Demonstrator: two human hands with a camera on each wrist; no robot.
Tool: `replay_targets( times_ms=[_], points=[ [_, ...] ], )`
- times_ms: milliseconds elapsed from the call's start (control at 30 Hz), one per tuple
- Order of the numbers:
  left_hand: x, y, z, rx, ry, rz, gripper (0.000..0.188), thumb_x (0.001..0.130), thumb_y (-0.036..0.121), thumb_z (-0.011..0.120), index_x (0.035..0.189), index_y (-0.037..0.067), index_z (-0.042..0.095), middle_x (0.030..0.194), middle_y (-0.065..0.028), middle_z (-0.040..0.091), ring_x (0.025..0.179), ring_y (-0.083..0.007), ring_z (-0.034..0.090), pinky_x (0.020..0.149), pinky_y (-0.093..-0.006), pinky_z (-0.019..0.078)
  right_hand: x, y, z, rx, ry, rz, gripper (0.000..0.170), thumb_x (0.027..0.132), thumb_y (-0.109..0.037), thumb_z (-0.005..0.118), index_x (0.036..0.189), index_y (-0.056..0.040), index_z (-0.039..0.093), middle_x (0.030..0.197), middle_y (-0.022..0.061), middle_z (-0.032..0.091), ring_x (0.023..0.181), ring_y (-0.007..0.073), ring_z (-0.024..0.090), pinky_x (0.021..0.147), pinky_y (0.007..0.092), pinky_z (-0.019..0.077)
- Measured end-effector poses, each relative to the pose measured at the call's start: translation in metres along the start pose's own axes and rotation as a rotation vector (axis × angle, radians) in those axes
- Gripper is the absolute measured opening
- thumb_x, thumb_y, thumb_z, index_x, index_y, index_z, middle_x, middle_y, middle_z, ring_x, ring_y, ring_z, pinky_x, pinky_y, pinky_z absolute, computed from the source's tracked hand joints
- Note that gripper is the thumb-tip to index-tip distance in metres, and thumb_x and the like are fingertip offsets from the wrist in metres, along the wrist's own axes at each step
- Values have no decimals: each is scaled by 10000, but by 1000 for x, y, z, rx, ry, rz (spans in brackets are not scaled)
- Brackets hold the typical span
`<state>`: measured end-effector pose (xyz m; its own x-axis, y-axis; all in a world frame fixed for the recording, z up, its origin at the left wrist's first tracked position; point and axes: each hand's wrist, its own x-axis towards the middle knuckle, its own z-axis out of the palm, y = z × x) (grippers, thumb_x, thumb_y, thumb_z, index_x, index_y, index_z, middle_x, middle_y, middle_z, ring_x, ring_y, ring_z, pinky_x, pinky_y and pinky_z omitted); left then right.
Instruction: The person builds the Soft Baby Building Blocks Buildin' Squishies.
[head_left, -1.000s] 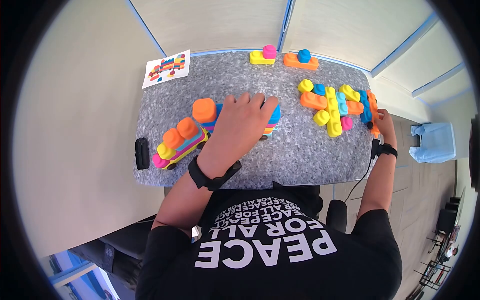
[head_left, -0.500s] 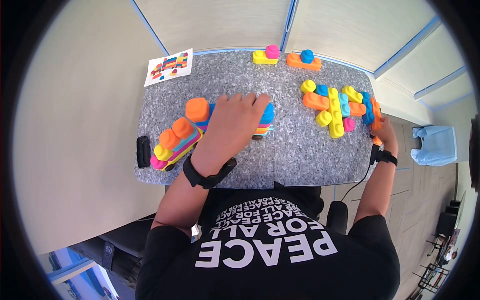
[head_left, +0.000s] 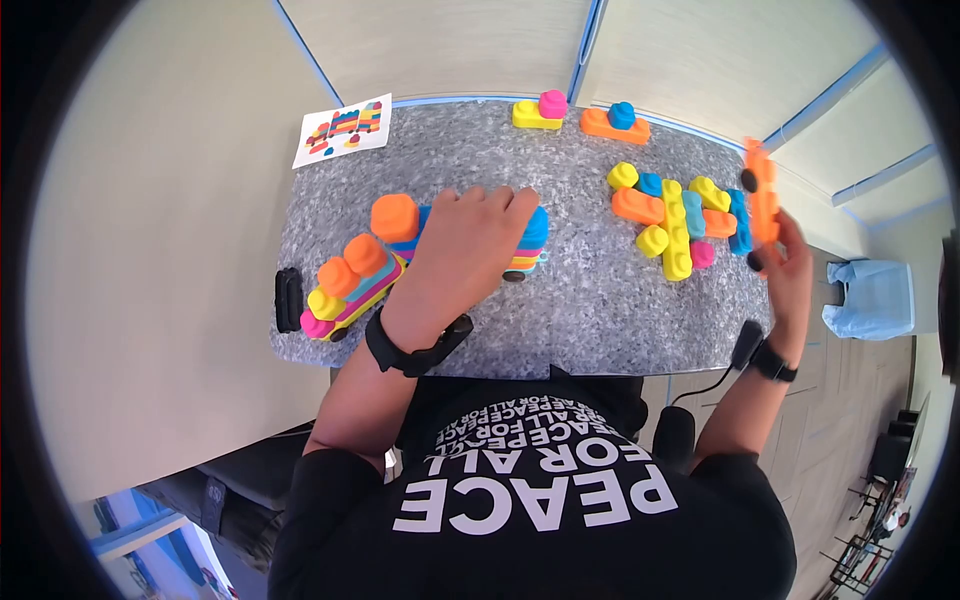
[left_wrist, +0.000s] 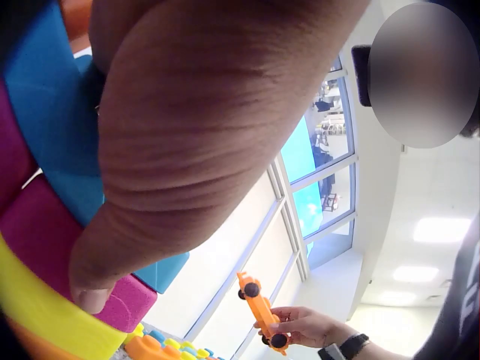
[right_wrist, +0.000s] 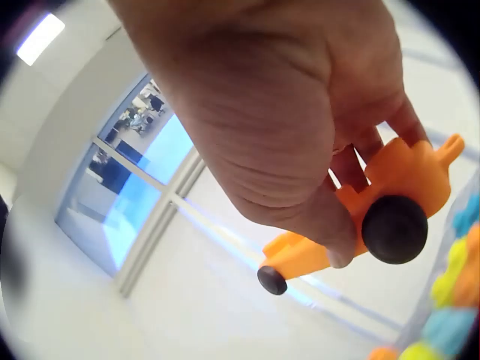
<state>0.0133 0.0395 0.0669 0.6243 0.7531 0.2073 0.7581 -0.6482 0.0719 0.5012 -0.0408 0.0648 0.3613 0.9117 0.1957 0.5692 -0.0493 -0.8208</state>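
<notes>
My left hand [head_left: 465, 250] lies over a toy train car of stacked blue, magenta and yellow building blocks [head_left: 532, 238]. In the left wrist view its thumb [left_wrist: 94, 300] presses on the magenta block [left_wrist: 45, 225]; the other fingertips are hidden behind the car. A front car [head_left: 365, 295] with orange, yellow and pink blocks stands to its left on the table. At the table's right edge my right hand [head_left: 788, 275] holds up an orange wheeled base [head_left: 763, 195], tipped on its side with black wheels showing. The right wrist view shows thumb and fingers gripping this base [right_wrist: 409, 176] mid-body.
Loose yellow, orange, blue and pink blocks [head_left: 675, 230] lie grouped at the right of the grey speckled table [head_left: 590, 310]. Two small block pairs, yellow with pink [head_left: 538, 117] and orange with blue [head_left: 615, 126], stand at the back. A picture card [head_left: 343, 130] and a black case [head_left: 287, 300] are at left.
My right hand has picked up the orange wheeled base from the right edge and raised it. The left hand and the train shifted slightly left, then stayed.
</notes>
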Motion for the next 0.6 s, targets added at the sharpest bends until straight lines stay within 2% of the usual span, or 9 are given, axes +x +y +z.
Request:
replay_targets(
  times_ms=[33,67,100,133,167,200,267,467,600],
  points=[
    [0,0,2,-4,6,2,557,936,115,846,1449,146,632,1261,-73,783,1145,-317,772,968,-494,545,-17,-6,18,114,-72,-58,652,992,24,829,1617,28,643,1327,106,798,1139,170,748,911,341,645],
    [1,1,1,-10,-17,-10,570,930,117,857,1453,147,633,1270,-74,783,1152,-319,771,975,-494,545,-34,-17,32,34,-202,-174,665,946,15,881,1578,28,675,1320,127,817,1165,212,770,972,380,643],
    [2,2,-3,-15,-42,-23,583,924,120,869,1456,148,634,1279,-76,784,1158,-320,769,981,-494,544,-56,-39,51,-211,-237,-306,686,905,29,893,1561,-2,694,1315,169,831,1208,287,788,1061,426,617],
    [1,2,-5,-19,-69,-37,596,917,122,880,1460,149,635,1287,-77,785,1164,-321,767,988,-494,544,-75,-79,68,-209,-398,-203,695,879,40,889,1545,-39,707,1363,208,813,1273,379,775,1131,459,586],
    [0,2,-5,-22,-68,-36,610,909,128,894,1461,152,638,1292,-78,784,1171,-321,765,1001,-496,544,-81,-79,85,-189,-525,-298,703,848,65,876,1522,-55,718,1389,215,788,1293,428,750,1124,480,589],
    [-1,1,-6,-24,-65,-34,624,900,133,907,1463,155,640,1297,-80,784,1179,-321,763,1013,-499,544,-90,-82,99,-147,-635,-240,701,828,77,871,1501,-56,721,1412,206,770,1323,455,713,1133,513,582],
    [-2,-3,-8,-57,-68,-22,640,883,139,930,1457,162,648,1311,-79,784,1206,-321,759,1043,-502,544,-103,-74,124,-192,-670,-326,666,837,91,835,1480,-47,727,1394,201,759,1338,455,684,1155,526,567],
    [-11,-18,-26,-176,-101,41,641,837,106,959,1409,182,681,1375,-67,785,1318,-320,742,1129,-494,537,-102,-35,151,-310,-565,-377,627,850,81,819,1459,-39,738,1419,207,732,1343,469,669,1173,540,548],
    [-13,-18,-34,-175,-139,46,659,819,77,963,1409,185,689,1392,-58,784,1333,-322,737,1147,-490,528,-99,-42,156,-319,-538,-398,570,877,92,770,1435,-26,747,1390,201,742,1340,454,669,1172,524,555]
  ],
)
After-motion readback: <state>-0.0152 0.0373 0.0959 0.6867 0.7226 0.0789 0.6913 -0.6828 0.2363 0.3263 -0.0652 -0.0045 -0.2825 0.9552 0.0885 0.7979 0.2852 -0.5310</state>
